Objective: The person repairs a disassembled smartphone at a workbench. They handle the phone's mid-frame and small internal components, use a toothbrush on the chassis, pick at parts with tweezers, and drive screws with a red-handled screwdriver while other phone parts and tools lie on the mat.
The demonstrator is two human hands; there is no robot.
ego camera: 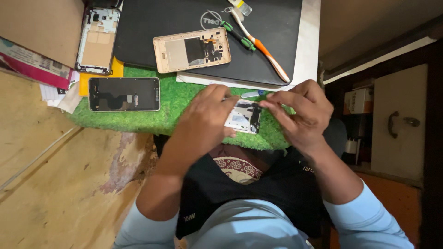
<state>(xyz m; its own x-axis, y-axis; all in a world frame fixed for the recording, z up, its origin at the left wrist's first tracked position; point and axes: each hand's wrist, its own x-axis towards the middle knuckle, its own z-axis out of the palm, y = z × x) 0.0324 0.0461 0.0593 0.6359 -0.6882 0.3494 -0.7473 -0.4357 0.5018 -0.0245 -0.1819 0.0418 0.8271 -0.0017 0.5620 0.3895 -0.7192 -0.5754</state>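
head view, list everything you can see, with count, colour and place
phone part: 1, white and silver, on the green mat between both hands
green mat: 1, green, artificial turf, centre
gold phone frame: 1, gold, lying on the laptop
laptop: 1, black, closed, top centre
toothbrush: 1, white and orange, on the laptop
green-handled tools: 2, green and black, beside the toothbrush
dark phone screen: 1, black, left on the mat
opened phone body: 1, white and tan, top left
cabinet: 1, white, right
left hand: 1, on the phone part
right hand: 1, fingertips at the phone part

Phone-repair bench — gutted phone frames [192, 50], screwdriver [238, 35]
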